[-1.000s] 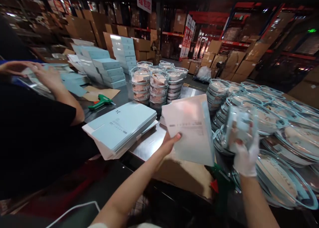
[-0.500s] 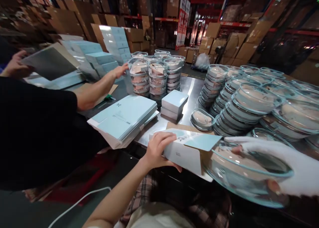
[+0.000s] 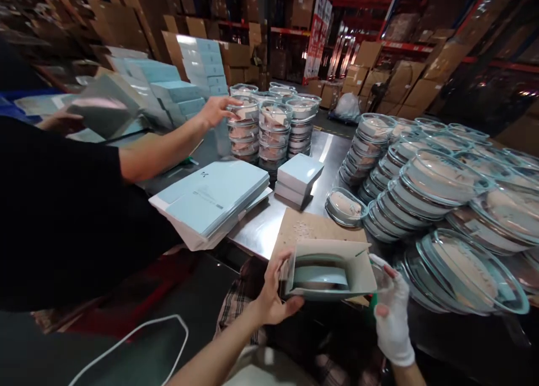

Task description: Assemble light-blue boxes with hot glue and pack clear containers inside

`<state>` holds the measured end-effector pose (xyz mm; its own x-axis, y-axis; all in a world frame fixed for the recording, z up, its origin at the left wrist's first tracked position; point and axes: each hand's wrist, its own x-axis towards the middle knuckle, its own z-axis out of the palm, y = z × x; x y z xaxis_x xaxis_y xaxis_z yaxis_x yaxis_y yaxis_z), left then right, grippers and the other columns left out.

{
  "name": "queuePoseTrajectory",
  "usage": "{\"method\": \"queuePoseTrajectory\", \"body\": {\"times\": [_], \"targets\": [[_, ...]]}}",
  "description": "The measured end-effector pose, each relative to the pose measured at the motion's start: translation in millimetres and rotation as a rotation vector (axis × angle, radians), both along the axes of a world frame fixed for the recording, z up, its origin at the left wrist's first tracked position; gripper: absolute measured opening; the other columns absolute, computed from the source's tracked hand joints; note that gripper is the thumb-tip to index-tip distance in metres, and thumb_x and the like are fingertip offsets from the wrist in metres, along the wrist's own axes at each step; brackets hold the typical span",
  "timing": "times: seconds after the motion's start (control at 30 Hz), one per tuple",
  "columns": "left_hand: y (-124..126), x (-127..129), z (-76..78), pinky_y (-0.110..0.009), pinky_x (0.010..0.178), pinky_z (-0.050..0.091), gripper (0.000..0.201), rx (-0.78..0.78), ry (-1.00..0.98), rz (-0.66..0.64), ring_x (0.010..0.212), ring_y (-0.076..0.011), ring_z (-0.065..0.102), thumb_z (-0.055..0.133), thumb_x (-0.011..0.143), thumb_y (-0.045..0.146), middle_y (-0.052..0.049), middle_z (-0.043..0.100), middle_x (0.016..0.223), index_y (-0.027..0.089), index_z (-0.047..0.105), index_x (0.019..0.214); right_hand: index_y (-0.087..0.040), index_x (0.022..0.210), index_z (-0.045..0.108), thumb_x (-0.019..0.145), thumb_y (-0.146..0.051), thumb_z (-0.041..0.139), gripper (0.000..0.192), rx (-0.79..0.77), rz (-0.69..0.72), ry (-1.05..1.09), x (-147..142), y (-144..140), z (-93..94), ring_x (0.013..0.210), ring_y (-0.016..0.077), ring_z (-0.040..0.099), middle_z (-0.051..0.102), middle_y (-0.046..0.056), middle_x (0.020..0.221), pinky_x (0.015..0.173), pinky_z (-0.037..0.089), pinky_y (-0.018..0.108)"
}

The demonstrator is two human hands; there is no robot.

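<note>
My bare left hand (image 3: 272,293) grips the left end of an open white carton (image 3: 332,271) held near my lap at the table's front edge. A glass container with a pale blue rim lies inside the carton. My white-gloved right hand (image 3: 391,313) holds the carton's right end. Under the carton lies a brown cardboard sheet (image 3: 311,228). Stacks of glass containers (image 3: 425,189) lean in rows just to the right.
A co-worker in black at left reaches an arm (image 3: 177,139) toward upright stacks of containers (image 3: 265,133) and holds a flat box (image 3: 105,105). Flat blue cartons (image 3: 210,198) and two small boxes (image 3: 298,175) lie on the steel table (image 3: 256,228). Cardboard boxes fill the shelves behind.
The flat carton has been opened into a box and the glass container put inside it. Both hands came down and closer to me. The co-worker's arm reached to the container stacks.
</note>
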<state>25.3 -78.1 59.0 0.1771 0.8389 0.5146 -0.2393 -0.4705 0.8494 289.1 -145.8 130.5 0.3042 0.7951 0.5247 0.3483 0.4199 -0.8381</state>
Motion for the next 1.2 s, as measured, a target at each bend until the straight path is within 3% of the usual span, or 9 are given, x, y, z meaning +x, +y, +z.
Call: {"method": "queuePoseTrajectory", "body": {"times": [0.1, 0.2, 0.3, 0.43, 0.57, 0.67, 0.8, 1.03, 1.2], "targets": [[1.5, -8.5, 22.0, -0.063, 0.118, 0.040, 0.060, 0.169, 0.086, -0.035, 0.148, -0.0443, 0.048, 0.079, 0.078, 0.073, -0.018, 0.053, 0.151, 0.029, 0.075, 0.118, -0.039, 0.130, 0.064, 0.078, -0.082, 0.072, 0.068, 0.040, 0.166, 0.034, -21.4, 3.3, -10.7, 0.152, 0.0369, 0.046, 0.040, 0.004, 0.168, 0.121, 0.042, 0.061], [-0.7, -3.5, 32.4, -0.061, 0.111, 0.048, 0.058, 0.163, 0.097, -0.030, 0.137, -0.0446, 0.056, 0.064, 0.085, 0.080, -0.018, 0.059, 0.143, 0.025, 0.080, 0.099, -0.026, 0.099, 0.076, 0.080, -0.084, 0.067, 0.062, -0.077, 0.169, 0.034, -48.9, 10.2, -1.6, 0.152, 0.0406, 0.044, 0.047, 0.006, 0.165, 0.124, 0.039, 0.060], [-4.2, 6.9, 26.4, -0.054, 0.102, 0.054, 0.062, 0.017, -0.002, 0.123, 0.117, -0.0370, 0.067, 0.070, 0.082, 0.079, -0.016, 0.066, 0.127, 0.024, 0.073, 0.111, -0.026, 0.119, 0.066, 0.091, -0.056, 0.072, 0.042, -0.144, -0.083, 0.240, -77.2, 20.6, 7.8, 0.143, 0.0345, 0.056, 0.055, 0.011, 0.156, 0.119, 0.045, 0.057], [2.5, 5.4, 20.3, -0.050, 0.101, 0.056, 0.063, 0.108, 0.012, 0.138, 0.123, -0.0362, 0.067, 0.075, 0.077, 0.078, -0.017, 0.061, 0.138, 0.027, 0.073, 0.115, -0.035, 0.144, 0.037, 0.086, -0.036, 0.077, 0.071, -0.132, -0.185, 0.384, -91.7, 27.7, 20.1, 0.128, 0.0267, 0.066, 0.050, 0.014, 0.159, 0.103, 0.058, 0.046], [18.5, -10.8, 26.0, -0.044, 0.094, 0.059, 0.047, 0.312, 0.119, 0.068, 0.111, -0.0322, 0.071, 0.079, 0.081, 0.067, -0.015, 0.067, 0.125, 0.028, 0.081, 0.108, -0.030, 0.138, 0.057, 0.091, -0.056, 0.063, 0.054, -0.378, -0.221, 0.181, -42.9, 4.8, 21.2, 0.130, 0.0298, 0.066, 0.066, 0.010, 0.143, 0.106, 0.056, 0.045], [24.1, -16.0, 23.7, -0.045, 0.094, 0.059, 0.060, 0.254, 0.165, 0.071, 0.111, -0.0338, 0.070, 0.078, 0.076, 0.076, -0.017, 0.066, 0.126, 0.025, 0.083, 0.106, -0.024, 0.106, 0.074, 0.086, -0.074, 0.050, 0.059, -0.715, -0.546, -0.133, 16.1, -22.9, 5.5, 0.118, 0.0405, 0.070, 0.076, 0.015, 0.120, 0.102, 0.054, 0.056], [23.3, -9.0, 13.8, -0.045, 0.092, 0.059, 0.059, 0.233, 0.177, 0.078, 0.108, -0.0323, 0.070, 0.084, 0.069, 0.075, -0.016, 0.066, 0.119, 0.023, 0.081, 0.097, -0.024, 0.092, 0.073, 0.064, -0.076, 0.069, 0.059, -1.078, -0.615, -0.267, 58.0, -33.1, -17.8, 0.108, 0.0472, 0.071, 0.079, 0.018, 0.105, 0.096, 0.052, 0.061], [13.2, -7.7, 33.1, -0.044, 0.091, 0.058, 0.041, 0.244, 0.040, 0.276, 0.108, -0.0318, 0.070, 0.085, 0.078, 0.060, -0.009, 0.070, 0.101, 0.025, 0.077, 0.096, -0.022, 0.070, 0.069, 0.055, -0.062, 0.071, 0.042, -0.973, -0.461, 0.156, 57.3, -11.3, -23.0, 0.077, 0.0330, 0.073, 0.075, 0.009, 0.072, 0.074, 0.058, 0.044], [-18.3, -19.8, 26.0, -0.043, 0.090, 0.059, 0.048, -0.085, 0.131, 0.196, 0.111, -0.0330, 0.070, 0.085, 0.074, 0.065, -0.013, 0.070, 0.118, 0.022, 0.078, 0.093, -0.023, 0.076, 0.064, 0.064, -0.061, 0.065, 0.040, -0.811, -0.437, 0.341, 48.1, -19.0, -25.1, 0.061, 0.0264, 0.069, 0.073, 0.007, 0.070, 0.058, 0.059, 0.039]]}}
